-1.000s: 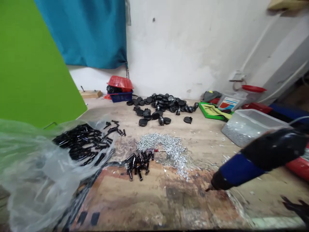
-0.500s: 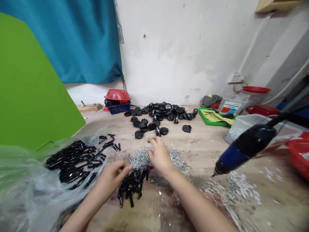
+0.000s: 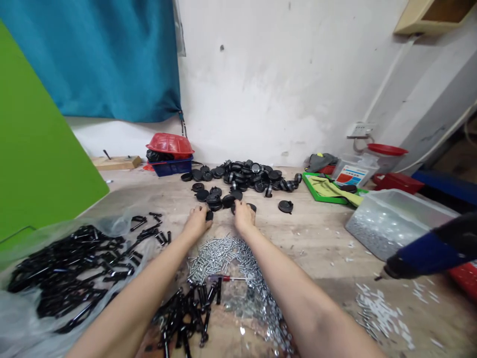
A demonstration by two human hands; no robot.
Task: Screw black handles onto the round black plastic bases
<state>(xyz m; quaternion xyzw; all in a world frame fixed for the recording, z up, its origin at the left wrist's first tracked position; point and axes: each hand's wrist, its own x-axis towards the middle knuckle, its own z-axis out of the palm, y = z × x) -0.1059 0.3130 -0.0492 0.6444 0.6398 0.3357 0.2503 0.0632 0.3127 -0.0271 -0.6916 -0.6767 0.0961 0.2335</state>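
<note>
My left hand (image 3: 197, 223) has its fingers closed around a black round disc (image 3: 209, 216), whose edge shows at the fingertips. To its right, my right hand (image 3: 244, 217) has curled its fingers over another black round disc (image 3: 252, 207), partly hidden by the hand. Just beyond both hands lies a pile of similar black discs (image 3: 242, 175). Nearer to me, between my forearms, silver screws (image 3: 214, 256) are spread out. A screwdriver with a red handle (image 3: 225, 278) lies across them. Black rod-like parts (image 3: 190, 311) are heaped below the screws.
More black rod-like parts (image 3: 74, 268) fill a clear plastic bag at left. A blue and black power screwdriver (image 3: 417, 258) hangs at right, above small white pieces (image 3: 383, 313). Behind it are a clear bin (image 3: 402, 214) and a green tray (image 3: 324, 196). A lone disc (image 3: 285, 206) lies right of the pile.
Both hands have moved forward from the screws and black rod-like parts to the near edge of the disc pile, and have closed on discs. The camera view has shifted a little.
</note>
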